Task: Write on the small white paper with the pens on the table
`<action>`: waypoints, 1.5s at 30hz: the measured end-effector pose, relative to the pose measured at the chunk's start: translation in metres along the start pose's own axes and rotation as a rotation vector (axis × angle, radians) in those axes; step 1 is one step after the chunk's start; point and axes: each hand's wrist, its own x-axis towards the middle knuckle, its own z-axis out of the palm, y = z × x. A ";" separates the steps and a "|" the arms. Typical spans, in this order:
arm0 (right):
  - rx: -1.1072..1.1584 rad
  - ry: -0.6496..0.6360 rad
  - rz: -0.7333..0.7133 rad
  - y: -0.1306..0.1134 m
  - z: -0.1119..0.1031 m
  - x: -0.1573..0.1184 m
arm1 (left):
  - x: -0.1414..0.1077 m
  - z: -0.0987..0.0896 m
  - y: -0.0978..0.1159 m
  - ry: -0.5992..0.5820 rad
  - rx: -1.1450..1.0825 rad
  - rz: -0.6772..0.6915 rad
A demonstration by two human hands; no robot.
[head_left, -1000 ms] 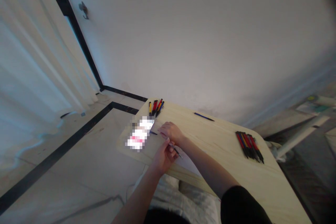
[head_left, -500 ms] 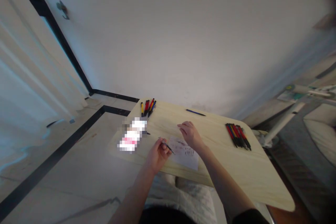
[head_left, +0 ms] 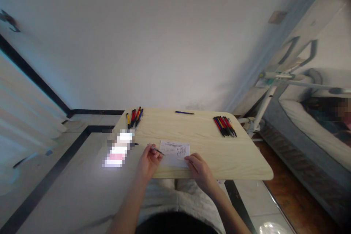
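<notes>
A sheet of white paper [head_left: 172,159] with dark marks lies near the front edge of the light wooden table [head_left: 203,126]. My left hand [head_left: 151,157] is closed round a dark pen [head_left: 158,151], whose end points right over the paper's left side. At the paper's right edge is my right hand [head_left: 196,163], its fingers pressed together; whether they pinch the paper or something small cannot be made out.
Several pens [head_left: 134,117] lie at the back left, one blue pen [head_left: 184,112] at the back middle, and a row of pens [head_left: 225,127] at the right. A blurred-out bright object [head_left: 119,150] is at the left edge. Beyond stands a white metal frame [head_left: 264,108].
The view has turned right and levelled. My right hand has come down from above the paper to its right edge. My left hand still holds the pen.
</notes>
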 end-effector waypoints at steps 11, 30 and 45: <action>0.025 0.071 -0.019 0.010 -0.030 0.006 | 0.002 -0.003 -0.009 0.006 0.110 0.070; 0.806 0.303 0.184 0.010 -0.006 0.030 | 0.014 0.001 -0.022 -0.054 0.197 0.052; 1.204 0.483 0.262 0.016 0.015 0.038 | 0.011 0.001 -0.028 -0.061 0.294 0.032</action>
